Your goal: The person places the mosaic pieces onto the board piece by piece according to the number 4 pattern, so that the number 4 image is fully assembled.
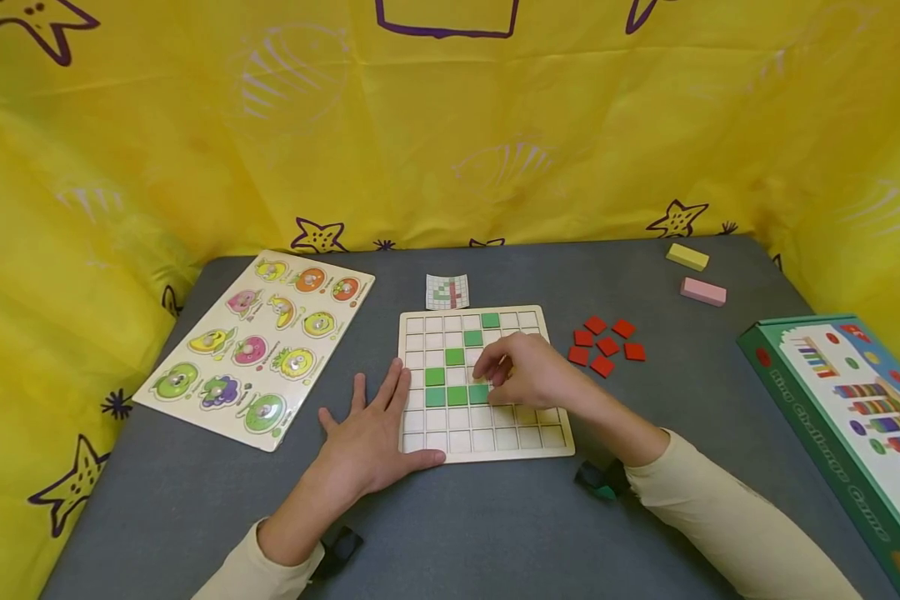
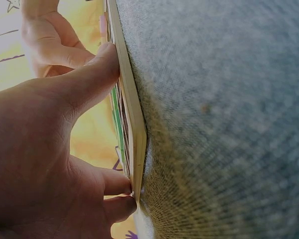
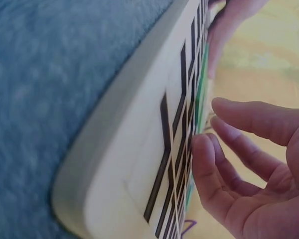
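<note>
A wooden grid board (image 1: 487,457) lies flat, with several green tiles (image 1: 455,357) in its squares: a diagonal up to the top row and a short row below. My left hand (image 1: 363,437) rests at the board's left side, fingers spread along that edge and thumb on the front rim. Over the middle of the board is my right hand (image 1: 528,371), its thumb tip at the rightmost green tile (image 1: 477,395) of the short row. In the right wrist view, thumb and bent fingers stand apart with nothing seen between them.
A small card (image 1: 447,292) with a printed grid pattern lies behind the board. Several red tiles (image 1: 607,347) are scattered to its right. A fruit puzzle board (image 1: 270,325) lies left; a yellow block (image 1: 687,257), a pink block (image 1: 703,292) and a green game box (image 1: 817,433) are right.
</note>
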`<state>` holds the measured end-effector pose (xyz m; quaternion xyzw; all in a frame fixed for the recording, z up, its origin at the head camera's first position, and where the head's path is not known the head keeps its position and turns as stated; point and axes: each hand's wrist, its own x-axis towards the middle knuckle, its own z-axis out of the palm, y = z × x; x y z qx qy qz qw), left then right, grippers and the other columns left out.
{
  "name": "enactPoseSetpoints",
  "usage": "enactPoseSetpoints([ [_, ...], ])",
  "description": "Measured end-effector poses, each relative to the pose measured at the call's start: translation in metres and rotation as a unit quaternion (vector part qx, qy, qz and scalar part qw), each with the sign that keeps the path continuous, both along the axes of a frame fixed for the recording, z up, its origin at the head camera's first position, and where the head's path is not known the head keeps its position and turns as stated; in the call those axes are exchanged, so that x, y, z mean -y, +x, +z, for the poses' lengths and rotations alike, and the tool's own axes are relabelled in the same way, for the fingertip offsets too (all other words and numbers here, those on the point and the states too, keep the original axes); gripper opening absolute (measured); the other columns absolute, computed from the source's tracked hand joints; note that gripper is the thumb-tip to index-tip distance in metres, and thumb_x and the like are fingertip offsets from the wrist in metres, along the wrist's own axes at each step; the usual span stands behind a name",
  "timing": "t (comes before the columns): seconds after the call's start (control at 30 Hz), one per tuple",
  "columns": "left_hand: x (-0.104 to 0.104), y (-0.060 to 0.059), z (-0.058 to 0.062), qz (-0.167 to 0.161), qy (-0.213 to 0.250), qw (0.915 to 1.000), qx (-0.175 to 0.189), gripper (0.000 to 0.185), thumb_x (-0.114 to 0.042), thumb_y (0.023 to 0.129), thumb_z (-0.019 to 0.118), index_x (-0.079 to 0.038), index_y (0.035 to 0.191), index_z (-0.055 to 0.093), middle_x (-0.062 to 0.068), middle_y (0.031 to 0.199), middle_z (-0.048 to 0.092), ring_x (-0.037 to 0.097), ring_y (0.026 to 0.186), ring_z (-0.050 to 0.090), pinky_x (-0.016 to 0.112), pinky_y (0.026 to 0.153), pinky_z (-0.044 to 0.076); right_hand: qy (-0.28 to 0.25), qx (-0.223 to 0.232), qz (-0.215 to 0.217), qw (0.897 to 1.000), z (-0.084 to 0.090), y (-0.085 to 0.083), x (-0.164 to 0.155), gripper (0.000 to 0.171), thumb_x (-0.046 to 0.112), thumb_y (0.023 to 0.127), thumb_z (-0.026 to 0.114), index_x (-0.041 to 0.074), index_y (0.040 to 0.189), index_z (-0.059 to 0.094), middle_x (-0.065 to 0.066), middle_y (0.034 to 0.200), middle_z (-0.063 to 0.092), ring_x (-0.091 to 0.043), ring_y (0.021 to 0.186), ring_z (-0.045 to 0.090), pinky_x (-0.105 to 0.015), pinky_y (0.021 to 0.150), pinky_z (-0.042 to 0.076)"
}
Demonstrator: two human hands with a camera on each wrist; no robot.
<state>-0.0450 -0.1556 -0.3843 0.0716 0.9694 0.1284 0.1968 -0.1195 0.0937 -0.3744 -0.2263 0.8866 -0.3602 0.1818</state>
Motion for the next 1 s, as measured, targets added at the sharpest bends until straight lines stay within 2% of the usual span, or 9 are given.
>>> enactPoseSetpoints([
  [0.4,0.0,0.0,0.002,-0.001,0.0,1.0,0.005,0.121,-0.075,0.08,0.074,-0.015,0.168,0.018,0.002,0.177,0.005,0.055,0.157,0.008,0.094,0.099,0.013,-0.056,-0.008,-0.015,0.998,0.013,-0.013,-0.036,0.021,0.002,0.087,0.077,0.008,0.107,0.079,-0.008,0.105,0.077,-0.017,0.087,0.071,-0.034,0.078,0.059],
  [0.67,0.001,0.001,0.001,-0.003,0.002,1.0,0.002,0.121,-0.076,0.08,0.073,-0.016,0.169,0.017,0.001,0.177,0.005,0.055,0.157,0.008,0.095,0.099,0.013,-0.067,-0.036,-0.036,0.996,0.02,-0.027,-0.07,0.024,0.003,0.089,0.08,0.007,0.112,0.079,-0.015,0.109,0.076,-0.021,0.093,0.071,-0.031,0.079,0.058],
  [0.83,0.0,0.0,0.0,-0.003,0.004,1.0,0.001,0.121,-0.076,0.08,0.073,-0.016,0.169,0.017,0.001,0.177,0.003,0.054,0.158,0.006,0.095,0.099,0.013,-0.073,-0.039,-0.048,0.995,0.027,-0.034,-0.091,0.023,0.005,0.092,0.078,0.008,0.114,0.078,-0.016,0.111,0.076,-0.022,0.097,0.07,-0.028,0.085,0.057],
  [1.0,0.001,0.001,0.0,-0.001,0.005,1.0,0.001,0.12,-0.075,0.081,0.074,-0.016,0.169,0.017,0.0,0.177,0.003,0.054,0.158,0.006,0.095,0.099,0.012,-0.077,-0.046,-0.048,0.995,0.026,-0.039,-0.109,0.022,0.007,0.094,0.076,0.008,0.116,0.078,-0.016,0.115,0.076,-0.023,0.101,0.07,-0.023,0.087,0.056],
])
